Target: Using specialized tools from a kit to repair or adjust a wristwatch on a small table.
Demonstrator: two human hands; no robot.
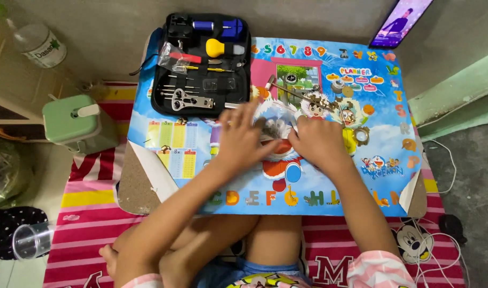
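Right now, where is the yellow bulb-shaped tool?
In the head view, the yellow bulb-shaped tool lies inside the open black tool case at the table's far left, just below a blue tool.

A glossy printed table top (201, 154), peeling at its corners (rough board beneath), carries a black fabric-looking tool case (161, 80).

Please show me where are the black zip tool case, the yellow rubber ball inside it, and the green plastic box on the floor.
Black zip tool case (200, 109): head view, lower edge.
Yellow rubber ball (214, 48): head view, middle.
Green plastic box (68, 121): head view, lid.
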